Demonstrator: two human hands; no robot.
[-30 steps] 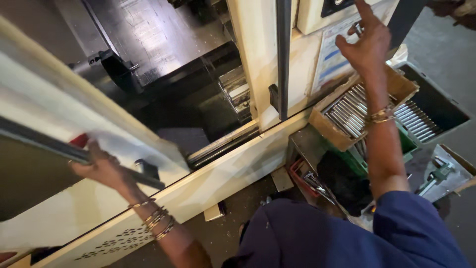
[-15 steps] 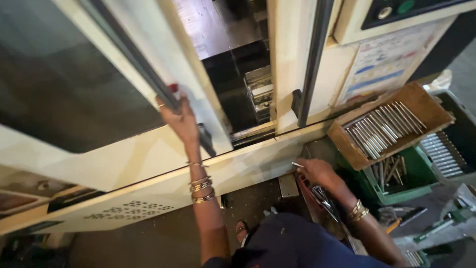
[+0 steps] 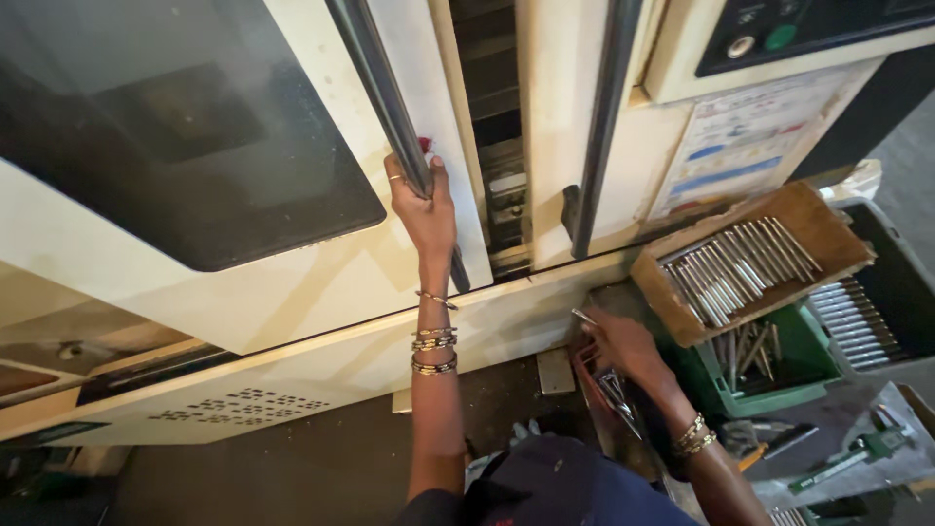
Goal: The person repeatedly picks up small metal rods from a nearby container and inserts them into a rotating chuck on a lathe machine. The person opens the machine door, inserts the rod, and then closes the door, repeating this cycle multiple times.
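My left hand grips the long dark handle bar of a cream sliding machine door with a dark window. Only a narrow gap remains between that door and the fixed panel on the right. My right hand is low by my side, its fingers closed on a thin metal rod, just above a red bin of metal parts. Bangles sit on both wrists.
A cardboard box of several metal rods rests on a green crate. A dark tray of more rods is at the right. A control panel with buttons sits top right. A caliper lies on a bench.
My left hand has slid the door to the right, narrowing the opening. My right hand came down from the control panel to the bin at my side.
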